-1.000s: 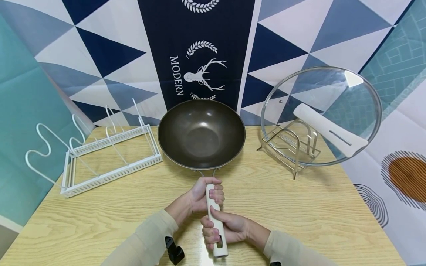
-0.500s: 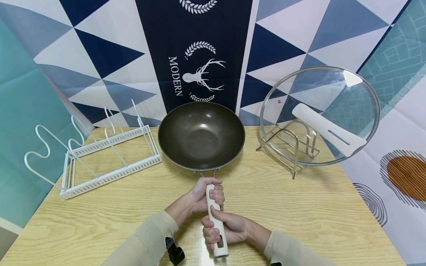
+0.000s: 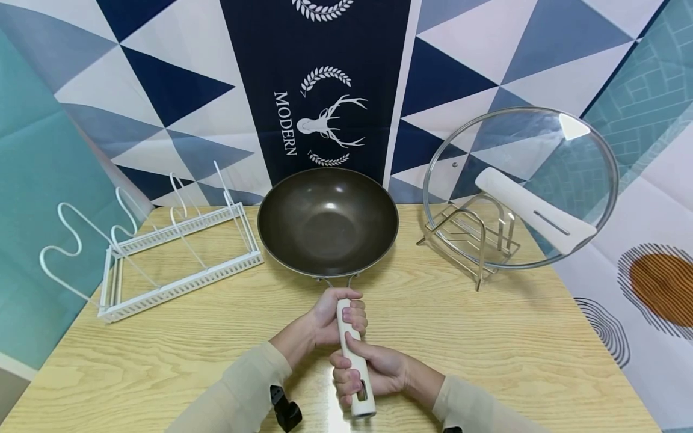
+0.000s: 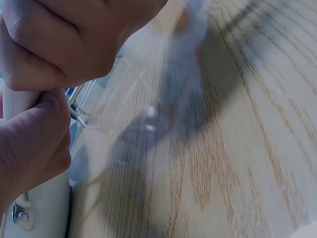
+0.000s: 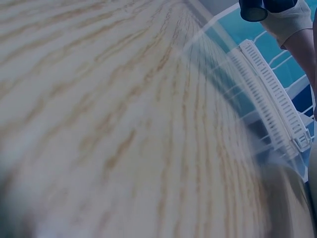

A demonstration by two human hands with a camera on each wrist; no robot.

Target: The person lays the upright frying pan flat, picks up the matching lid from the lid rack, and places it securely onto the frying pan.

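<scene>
A dark-coated wok (image 3: pixel 329 219) with a long cream handle (image 3: pixel 355 361) is at the middle back, its inside facing me. My left hand (image 3: pixel 331 316) grips the handle close to the pan; behind it, my right hand (image 3: pixel 373 368) is wrapped round the lower part, thumb along the top. In the left wrist view, the left hand (image 4: pixel 37 144) lies beside the light outer wall of the wok (image 4: pixel 44 213), and the right hand (image 4: pixel 74 42) is close by. Neither hand shows clearly in the right wrist view. Whether the wok's base touches the table is hidden.
To the left, a white rack (image 3: pixel 184 285) with wavy wire dividers stands on the wooden table (image 3: pixel 465 361). A glass lid (image 3: pixel 541 144) with a cream handle leans in a metal wire stand (image 3: pixel 482 240) at right. A patterned backdrop (image 3: pixel 184 78) closes off the back.
The wok's far rim sits slightly lower in the head view, and the handle's near end has shifted slightly right with both hands. Both keep their grip. Rack and lid stay put.
</scene>
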